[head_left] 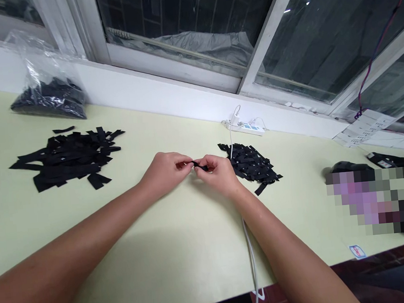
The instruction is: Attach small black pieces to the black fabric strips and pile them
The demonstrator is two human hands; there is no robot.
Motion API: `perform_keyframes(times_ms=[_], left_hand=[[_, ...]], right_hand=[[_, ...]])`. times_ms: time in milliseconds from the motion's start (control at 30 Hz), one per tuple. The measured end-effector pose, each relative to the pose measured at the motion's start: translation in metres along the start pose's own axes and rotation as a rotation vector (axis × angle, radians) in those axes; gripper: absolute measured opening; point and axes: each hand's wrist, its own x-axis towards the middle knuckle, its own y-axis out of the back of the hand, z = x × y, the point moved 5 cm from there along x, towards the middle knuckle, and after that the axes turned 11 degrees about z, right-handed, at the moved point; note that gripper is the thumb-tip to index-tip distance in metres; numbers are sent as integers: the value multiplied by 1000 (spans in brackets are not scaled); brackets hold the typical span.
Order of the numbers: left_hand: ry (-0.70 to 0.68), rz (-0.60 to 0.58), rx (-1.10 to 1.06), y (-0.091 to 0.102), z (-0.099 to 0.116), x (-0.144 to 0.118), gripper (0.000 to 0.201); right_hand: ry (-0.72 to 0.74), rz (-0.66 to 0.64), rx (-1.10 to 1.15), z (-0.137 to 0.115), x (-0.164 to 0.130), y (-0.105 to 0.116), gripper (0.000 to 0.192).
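Observation:
Both my hands meet over the middle of the table, pinching one short black fabric strip [200, 166] between them. The fingertips of my left hand [166, 172] close on its left end. My right hand [218, 172] grips the other end, with part of the strip hidden behind its fingers. To the left lies a loose pile of black strips [71, 156], flat and overlapping. Just beyond my right hand spreads a second pile of black strips [254, 163], which look shorter or folded.
A clear plastic bag [50, 96] of black pieces stands at the back left. A white power strip [245, 128] lies by the wall, and a white cable [250, 255] runs under my right arm. Black items and a blurred patch occupy the right side of the pale table [155, 268].

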Motion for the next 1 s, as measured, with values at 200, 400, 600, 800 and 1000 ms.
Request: perform_keyframes(times_ms=[200,400,600,800,1000], left_hand=[[254,-31,-98,-2,-8,0,20],[277,-68,-116,-6,-12,0,18],[278,-64,-115,-7,-15,-1,11],[335,-51,-183,-8,-14,1,9],[353,-41,-181,-8,-16,2,6]], right_hand=[[74,-47,-86,-7,-2,0,8],[125,-144,-195,-18,-7,-5,12],[130,-139,-249,-19,-10,-9,13],[152,-151,-221,-21,-12,-10,14],[141,-134,-231,-17,-12,-15,14]])
